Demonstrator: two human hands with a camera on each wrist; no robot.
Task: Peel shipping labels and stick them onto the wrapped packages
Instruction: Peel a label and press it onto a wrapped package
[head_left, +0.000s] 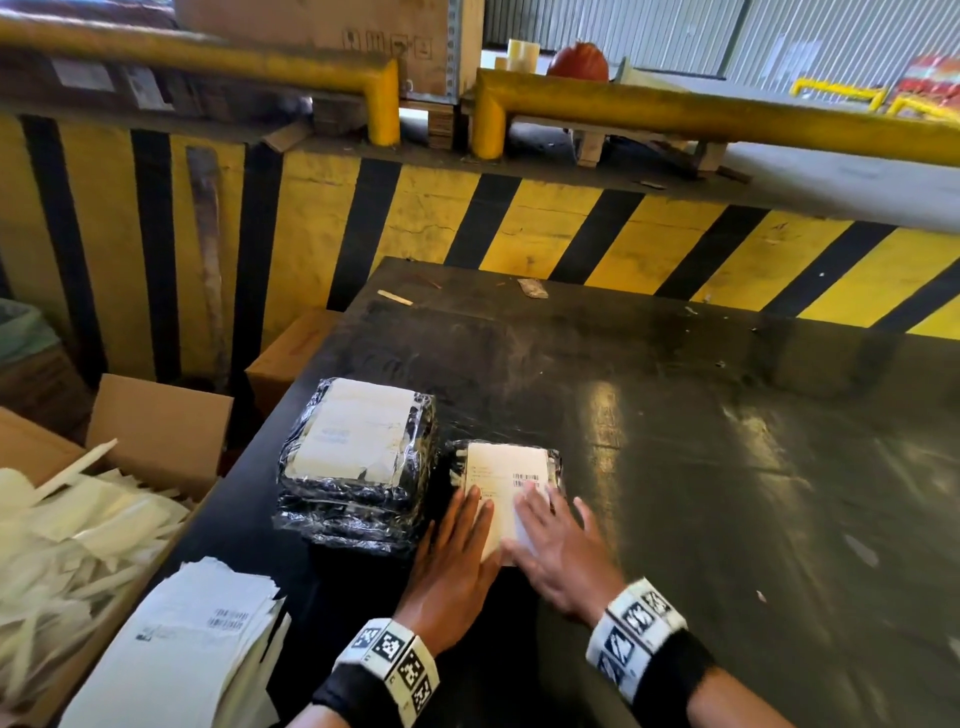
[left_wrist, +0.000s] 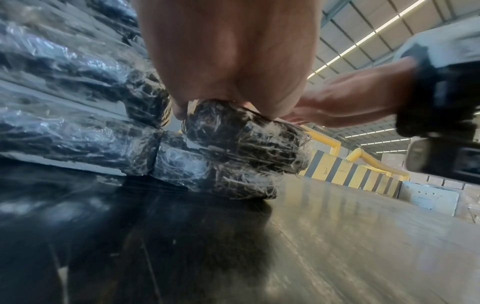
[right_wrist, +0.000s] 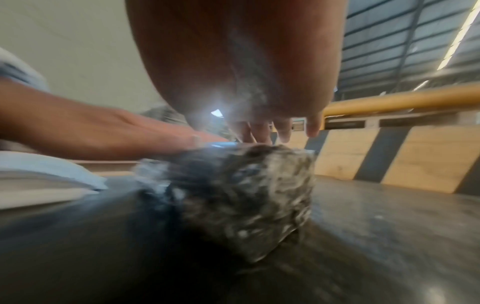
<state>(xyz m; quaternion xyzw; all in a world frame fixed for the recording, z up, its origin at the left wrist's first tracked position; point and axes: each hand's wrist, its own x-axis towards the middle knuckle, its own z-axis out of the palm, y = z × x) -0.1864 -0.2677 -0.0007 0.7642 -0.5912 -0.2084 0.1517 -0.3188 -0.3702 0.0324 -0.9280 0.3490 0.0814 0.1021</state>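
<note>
A small black package wrapped in clear film (head_left: 555, 462) (left_wrist: 241, 139) (right_wrist: 246, 197) lies on the dark table (head_left: 701, 467). A white shipping label (head_left: 501, 470) with a barcode covers its top. Both hands lie flat on that label: my left hand (head_left: 457, 551) on its left half, my right hand (head_left: 556, 540) on its right half, fingers straight and spread. To the left stands a taller stack of wrapped packages (head_left: 358, 467) (left_wrist: 64, 92) with a label on top. A pile of unpeeled label sheets (head_left: 192, 639) lies at the near left table edge.
An open cardboard box (head_left: 156, 431) full of white backing strips (head_left: 67, 545) sits left of the table. A yellow-and-black striped wall (head_left: 467, 218) and yellow rails (head_left: 727, 109) stand behind. Small scraps (head_left: 532, 288) lie at the table's far edge.
</note>
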